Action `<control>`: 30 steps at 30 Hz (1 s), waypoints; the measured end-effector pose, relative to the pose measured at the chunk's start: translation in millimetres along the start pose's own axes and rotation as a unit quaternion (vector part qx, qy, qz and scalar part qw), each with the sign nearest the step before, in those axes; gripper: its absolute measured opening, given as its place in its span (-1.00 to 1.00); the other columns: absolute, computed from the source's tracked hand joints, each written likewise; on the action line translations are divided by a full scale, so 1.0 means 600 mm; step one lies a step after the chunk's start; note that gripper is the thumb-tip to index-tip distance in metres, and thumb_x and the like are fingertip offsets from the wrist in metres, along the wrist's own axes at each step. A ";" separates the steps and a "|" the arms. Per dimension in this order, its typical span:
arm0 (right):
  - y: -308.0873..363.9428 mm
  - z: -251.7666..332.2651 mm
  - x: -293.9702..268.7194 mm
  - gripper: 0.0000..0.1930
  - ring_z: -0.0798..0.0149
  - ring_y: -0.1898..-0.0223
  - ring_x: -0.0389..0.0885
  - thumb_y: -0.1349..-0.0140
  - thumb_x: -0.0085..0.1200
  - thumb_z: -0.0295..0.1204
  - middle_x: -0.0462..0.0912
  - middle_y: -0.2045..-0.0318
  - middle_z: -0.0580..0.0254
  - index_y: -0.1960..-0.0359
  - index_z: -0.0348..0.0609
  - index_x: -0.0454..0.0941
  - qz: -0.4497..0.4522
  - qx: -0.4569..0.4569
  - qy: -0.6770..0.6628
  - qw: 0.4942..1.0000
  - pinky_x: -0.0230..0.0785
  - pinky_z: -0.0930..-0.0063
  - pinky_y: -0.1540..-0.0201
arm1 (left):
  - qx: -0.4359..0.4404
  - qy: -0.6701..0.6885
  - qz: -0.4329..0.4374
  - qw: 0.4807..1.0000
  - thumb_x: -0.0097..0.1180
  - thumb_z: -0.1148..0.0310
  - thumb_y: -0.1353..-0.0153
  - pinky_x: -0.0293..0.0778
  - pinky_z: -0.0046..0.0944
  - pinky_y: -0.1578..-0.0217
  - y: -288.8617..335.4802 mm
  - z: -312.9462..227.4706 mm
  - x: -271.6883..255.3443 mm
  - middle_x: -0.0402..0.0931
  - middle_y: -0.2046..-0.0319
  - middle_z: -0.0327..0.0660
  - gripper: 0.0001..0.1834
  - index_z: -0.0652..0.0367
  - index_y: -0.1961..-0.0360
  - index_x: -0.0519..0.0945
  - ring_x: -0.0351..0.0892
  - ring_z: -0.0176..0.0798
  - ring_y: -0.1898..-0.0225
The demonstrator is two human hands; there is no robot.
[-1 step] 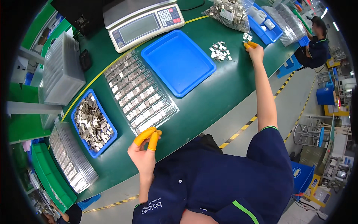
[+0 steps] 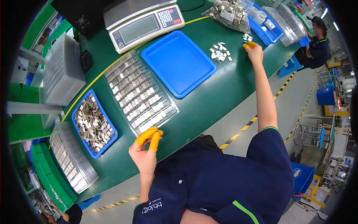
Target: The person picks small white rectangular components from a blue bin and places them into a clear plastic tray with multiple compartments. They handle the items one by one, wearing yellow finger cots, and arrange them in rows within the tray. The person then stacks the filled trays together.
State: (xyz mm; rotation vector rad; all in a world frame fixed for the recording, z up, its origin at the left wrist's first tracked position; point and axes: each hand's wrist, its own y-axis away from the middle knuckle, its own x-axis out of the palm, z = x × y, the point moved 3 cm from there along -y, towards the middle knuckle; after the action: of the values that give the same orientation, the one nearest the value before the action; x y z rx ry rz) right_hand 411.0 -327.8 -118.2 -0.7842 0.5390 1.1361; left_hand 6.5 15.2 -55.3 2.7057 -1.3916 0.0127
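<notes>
Yellow finger cots cover fingertips on both hands. My left hand (image 2: pixel 144 154) hovers at the near edge of the clear plastic tray (image 2: pixel 175 109), thumb and finger pinched together; whatever sits between them is hidden. The tray holds rows of small white-and-grey rectangular parts (image 2: pixel 140 95). Far out to the right, my right hand (image 2: pixel 255 54) is closed at the fingertips, just below a few small white parts (image 2: pixel 247 37). I cannot make out what those fingers hold. Left of that hand lies a loose pile of white parts with thin leads (image 2: pixel 220 52).
An empty blue tray (image 2: pixel 179 63) lies beyond the plastic tray, below a weighing scale (image 2: pixel 143 28). A blue bin (image 2: pixel 115 137) full of parts stands left, beside stacked clear trays (image 2: pixel 71 158). A bag of parts (image 2: pixel 229 15) and a blue box (image 2: pixel 265 38) are at far right.
</notes>
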 end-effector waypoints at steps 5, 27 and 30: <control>0.103 0.157 0.011 -0.74 0.13 0.29 0.48 0.11 0.13 -0.28 0.53 0.36 0.08 0.33 -0.03 0.56 0.031 -0.141 0.082 0.986 0.32 0.34 0.27 | 0.052 -0.132 0.020 0.990 0.12 0.60 0.08 0.39 -0.47 0.33 -0.009 0.001 0.006 0.55 0.44 -0.15 -0.83 0.32 0.37 0.55 0.51 -0.39 0.41; 0.347 0.382 -0.045 -0.83 0.50 0.46 0.47 0.11 0.16 -0.60 0.55 0.48 0.27 0.41 -0.32 0.52 0.330 0.006 -0.499 0.801 0.32 0.68 0.37 | -0.012 0.081 0.037 0.996 0.03 0.60 -0.01 0.39 -0.34 0.17 -0.042 -0.015 0.015 0.48 0.26 -0.07 -0.68 0.39 0.14 0.42 0.50 -0.23 0.25; 0.433 0.430 -0.035 -0.81 0.52 0.47 0.45 0.11 0.16 -0.60 0.55 0.46 0.27 0.39 -0.32 0.51 0.446 0.026 -0.539 0.714 0.31 0.70 0.38 | 0.060 0.122 0.025 0.990 0.08 0.61 0.04 0.39 -0.33 0.17 -0.052 -0.052 0.020 0.45 0.22 -0.06 -0.65 0.36 0.15 0.43 0.48 -0.25 0.24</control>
State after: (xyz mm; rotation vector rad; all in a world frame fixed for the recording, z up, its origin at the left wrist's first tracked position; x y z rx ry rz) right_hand 158.0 -84.2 -13.1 0.3800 -0.1231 2.2006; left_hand 40.1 26.2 -26.1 2.6486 -1.4258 0.4298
